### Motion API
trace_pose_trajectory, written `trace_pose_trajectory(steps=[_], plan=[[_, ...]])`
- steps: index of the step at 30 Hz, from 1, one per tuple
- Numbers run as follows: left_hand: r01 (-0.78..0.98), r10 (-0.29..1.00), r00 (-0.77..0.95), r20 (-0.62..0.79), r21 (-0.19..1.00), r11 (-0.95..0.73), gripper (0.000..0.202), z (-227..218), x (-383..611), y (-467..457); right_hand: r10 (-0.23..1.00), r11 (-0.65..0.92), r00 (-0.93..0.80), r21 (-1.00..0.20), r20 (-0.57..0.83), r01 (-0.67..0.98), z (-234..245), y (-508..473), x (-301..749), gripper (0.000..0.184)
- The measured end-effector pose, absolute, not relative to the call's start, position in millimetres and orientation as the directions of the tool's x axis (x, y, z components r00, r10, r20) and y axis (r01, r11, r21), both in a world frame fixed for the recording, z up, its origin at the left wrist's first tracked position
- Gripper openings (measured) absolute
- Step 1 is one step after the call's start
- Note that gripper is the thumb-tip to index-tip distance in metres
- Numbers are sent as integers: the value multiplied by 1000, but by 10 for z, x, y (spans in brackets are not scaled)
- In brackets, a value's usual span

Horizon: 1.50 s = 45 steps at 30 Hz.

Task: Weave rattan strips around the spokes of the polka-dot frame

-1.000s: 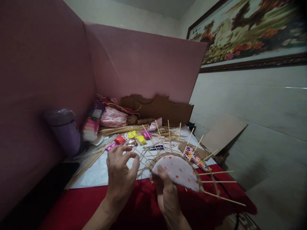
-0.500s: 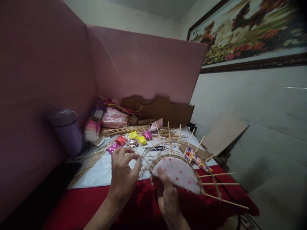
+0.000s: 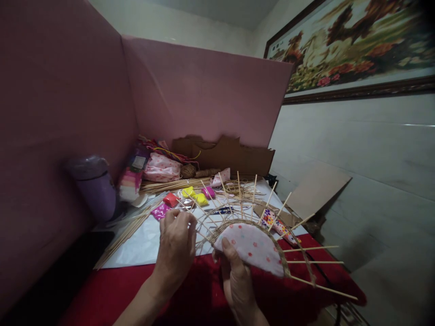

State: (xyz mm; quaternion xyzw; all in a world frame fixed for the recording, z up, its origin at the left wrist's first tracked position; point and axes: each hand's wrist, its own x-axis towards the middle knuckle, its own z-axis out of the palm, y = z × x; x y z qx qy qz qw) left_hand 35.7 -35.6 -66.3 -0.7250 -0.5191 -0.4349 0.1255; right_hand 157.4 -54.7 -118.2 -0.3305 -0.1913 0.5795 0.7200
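Note:
My right hand (image 3: 238, 283) grips the lower edge of a half-round fabric-covered base (image 3: 253, 246), white with small red dots, thumb pressed on its face. Thin wooden sticks (image 3: 316, 261) fan out from its woven rim. My left hand (image 3: 176, 246) is at the left end of the rim, fingers curled in a pinch around a thin straw strand (image 3: 204, 226) that loops between the sticks.
A white sheet (image 3: 146, 244) lies on the red cloth (image 3: 112, 294). Behind it lie bundles of sticks (image 3: 166, 184), small coloured clay packets (image 3: 190, 195), a purple cup (image 3: 95, 185), patterned fabric (image 3: 161, 167) and cardboard pieces (image 3: 231, 156). Pink screens stand behind and to the left.
My left hand has moved right toward the rim and its fingers have closed from spread to a pinch on the strand. My right hand keeps its hold.

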Motion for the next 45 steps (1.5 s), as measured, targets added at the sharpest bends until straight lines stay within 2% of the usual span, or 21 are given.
trace_pose_trajectory(steps=[12,38,45], plan=[[780,552,151,820,244,-576,13,-658,308,-390,971,123,232,-701,-62,-702,-1167,-551,1587,21],[771,551,139,823,259,-582,18,-685,314,-397,966,121,242,-668,-90,-734,-1145,-542,1580,21],[781,542,151,827,237,-578,19,-699,299,-394,957,101,259,-679,-135,-727,-1153,-544,1589,22]])
